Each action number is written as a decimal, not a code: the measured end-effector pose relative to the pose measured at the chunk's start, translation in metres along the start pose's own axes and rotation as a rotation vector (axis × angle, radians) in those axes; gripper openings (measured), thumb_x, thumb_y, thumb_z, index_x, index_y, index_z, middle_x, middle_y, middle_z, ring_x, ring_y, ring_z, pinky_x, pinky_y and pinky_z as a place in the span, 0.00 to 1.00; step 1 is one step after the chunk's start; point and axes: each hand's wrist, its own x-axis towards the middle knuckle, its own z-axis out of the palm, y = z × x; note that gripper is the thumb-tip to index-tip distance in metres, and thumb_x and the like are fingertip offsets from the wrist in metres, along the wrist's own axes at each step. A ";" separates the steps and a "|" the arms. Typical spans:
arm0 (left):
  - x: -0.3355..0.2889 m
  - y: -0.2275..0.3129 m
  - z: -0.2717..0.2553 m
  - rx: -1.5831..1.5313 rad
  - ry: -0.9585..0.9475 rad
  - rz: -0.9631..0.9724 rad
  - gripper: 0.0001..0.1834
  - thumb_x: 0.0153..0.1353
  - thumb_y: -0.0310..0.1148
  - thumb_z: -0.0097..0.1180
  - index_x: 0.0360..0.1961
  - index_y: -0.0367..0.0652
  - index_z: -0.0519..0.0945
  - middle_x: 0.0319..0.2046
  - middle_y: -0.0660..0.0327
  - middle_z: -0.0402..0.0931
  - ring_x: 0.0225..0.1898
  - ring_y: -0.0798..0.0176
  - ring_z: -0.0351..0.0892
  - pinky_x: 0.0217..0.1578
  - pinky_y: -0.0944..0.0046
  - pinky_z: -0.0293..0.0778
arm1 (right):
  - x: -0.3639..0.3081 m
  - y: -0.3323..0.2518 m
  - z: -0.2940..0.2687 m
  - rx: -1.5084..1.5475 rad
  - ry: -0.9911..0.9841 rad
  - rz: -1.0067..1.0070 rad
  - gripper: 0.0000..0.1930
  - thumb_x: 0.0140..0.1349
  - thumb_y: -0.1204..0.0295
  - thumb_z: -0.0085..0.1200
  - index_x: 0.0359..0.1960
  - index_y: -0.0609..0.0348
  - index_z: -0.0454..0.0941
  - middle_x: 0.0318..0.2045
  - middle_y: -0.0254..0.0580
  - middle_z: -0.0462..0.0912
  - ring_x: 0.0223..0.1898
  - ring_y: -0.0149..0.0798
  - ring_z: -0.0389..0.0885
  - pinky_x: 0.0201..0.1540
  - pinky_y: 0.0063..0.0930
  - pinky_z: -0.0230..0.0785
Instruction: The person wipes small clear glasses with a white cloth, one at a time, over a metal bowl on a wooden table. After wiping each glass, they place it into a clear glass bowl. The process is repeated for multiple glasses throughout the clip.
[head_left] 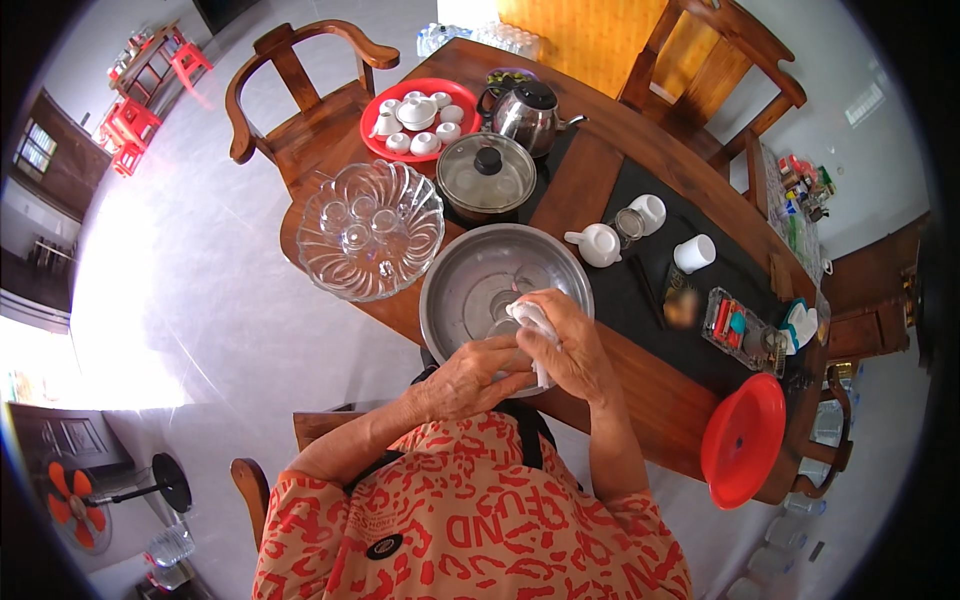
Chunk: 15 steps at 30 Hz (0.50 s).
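Observation:
Over the grey metal basin both hands are close together. My right hand is closed round a crumpled white cloth, one end of which hangs down between the hands. My left hand has its fingers curled beside the cloth, at a small clear glass that they partly cover. Behind it, more clear glass shapes show inside the basin. To the left of the basin stands a large fluted glass bowl with several small clear glasses in it.
Behind the basin are a lidded pot, a steel kettle and a red tray of white teaware. On the right lie a white teapot, white cups, a clear box and a red basin. Wooden chairs surround the table.

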 end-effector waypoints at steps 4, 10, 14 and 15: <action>0.005 -0.005 -0.007 0.328 -0.037 0.111 0.08 0.52 0.26 0.60 0.33 0.35 0.77 0.31 0.52 0.74 0.31 0.50 0.79 0.30 0.55 0.76 | -0.008 0.005 0.005 0.049 0.033 0.156 0.16 0.57 0.70 0.54 0.45 0.67 0.73 0.37 0.51 0.76 0.36 0.41 0.76 0.40 0.32 0.69; 0.008 -0.005 0.000 0.619 0.027 0.163 0.19 0.45 0.29 0.66 0.39 0.38 0.76 0.39 0.54 0.74 0.34 0.51 0.78 0.35 0.56 0.76 | -0.013 0.019 0.017 0.271 0.241 0.397 0.15 0.54 0.78 0.42 0.44 0.65 0.74 0.32 0.42 0.77 0.30 0.29 0.74 0.30 0.22 0.68; 0.017 -0.003 0.001 0.539 0.353 0.163 0.33 0.43 0.29 0.68 0.53 0.41 0.70 0.44 0.55 0.72 0.43 0.52 0.75 0.43 0.56 0.74 | -0.016 0.020 0.020 0.536 0.378 0.374 0.15 0.55 0.79 0.40 0.43 0.64 0.75 0.32 0.35 0.77 0.30 0.25 0.73 0.29 0.17 0.67; 0.017 -0.006 0.003 0.436 0.361 0.088 0.36 0.43 0.29 0.69 0.55 0.41 0.68 0.45 0.55 0.72 0.45 0.53 0.74 0.45 0.56 0.74 | -0.017 0.019 0.020 0.555 0.388 0.375 0.14 0.56 0.79 0.40 0.43 0.64 0.75 0.32 0.33 0.77 0.29 0.25 0.73 0.29 0.16 0.67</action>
